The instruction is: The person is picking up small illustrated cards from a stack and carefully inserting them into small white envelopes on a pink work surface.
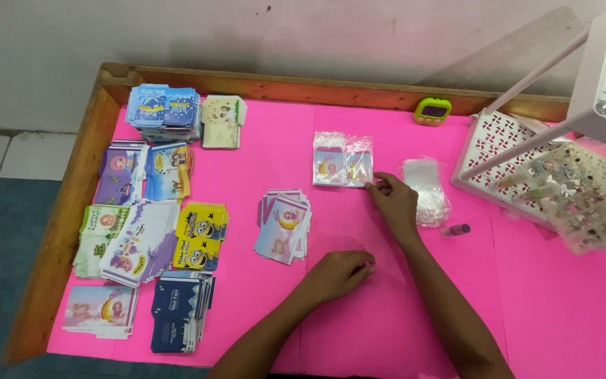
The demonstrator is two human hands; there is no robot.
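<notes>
My right hand (393, 200) reaches forward over the pink table cover (527, 309); its fingertips touch the lower right corner of two clear-bagged cards (343, 160) lying side by side. My left hand (339, 272) rests on the cover nearer to me, fingers curled in, nothing visible in it. A fanned stack of pale printed cards (284, 225) lies to the left of both hands. A pile of clear plastic sleeves (426, 189) lies just right of my right hand.
Several stacks of coloured printed cards (150, 217) cover the left side. A small pink-capped vial (456, 229) lies by the sleeves. A green timer (433, 111) sits at the back edge. A white perforated rack (506, 151) with a bag of small items (583, 193) stands right.
</notes>
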